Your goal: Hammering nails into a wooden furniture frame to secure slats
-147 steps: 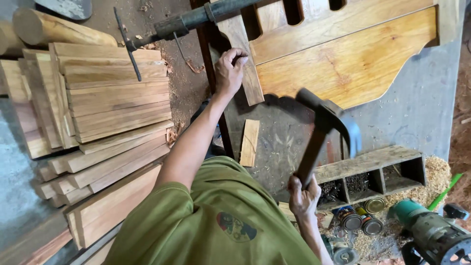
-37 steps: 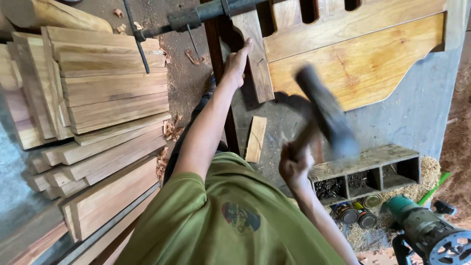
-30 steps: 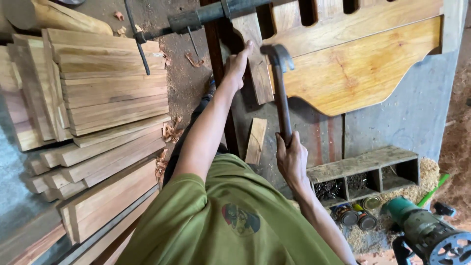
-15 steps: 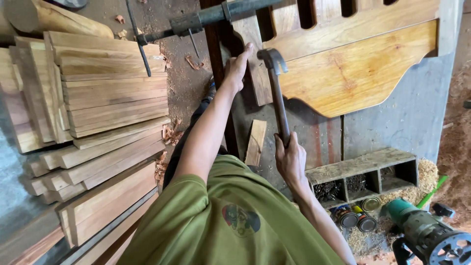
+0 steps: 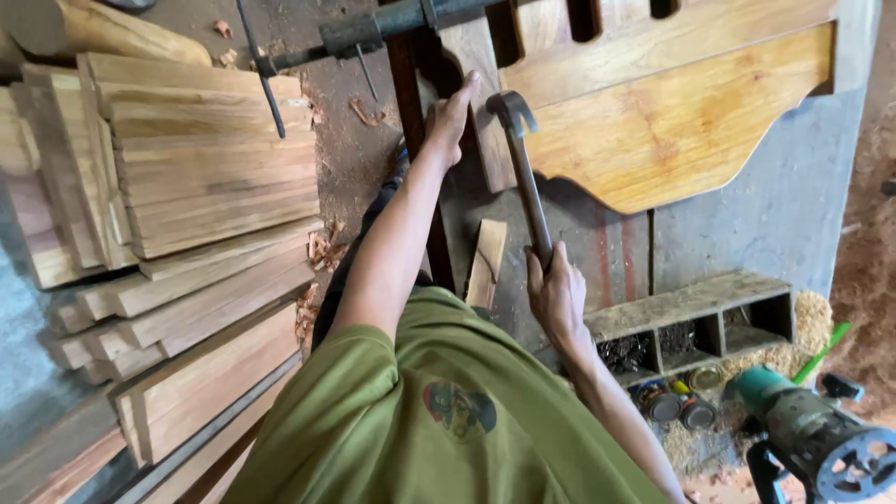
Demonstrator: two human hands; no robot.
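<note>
While the wearer looks straight down, the frame shows two hands at a wooden panel, upper centre.

Right hand: the right hand (image 5: 557, 294), centre of the frame, has its fingers clamped round the lower end of the hammer handle.
Hammer: the hammer (image 5: 523, 177) stands nearly upright, its dark metal head at the top, touching or just beside the slat's right edge; contact cannot be told.
Left hand: the left hand (image 5: 453, 117), upper centre, lies on the slat (image 5: 481, 140), fingers together and extended along the wood, gripping nothing.
Panel: the panel (image 5: 672, 112), a varnished board with a curved lower edge, fills the upper right; the slat stands at its left end.
Clamp: a dark bar clamp (image 5: 373, 33) runs across the top, above the left hand.
Planks: stacked planks (image 5: 187, 187) occupy the left of the frame.
Offcut: a small offcut (image 5: 486, 263) lies between the two forearms.
Box: a partitioned wooden box (image 5: 691, 322) sits at lower right, near a green power tool (image 5: 803, 434).
</note>
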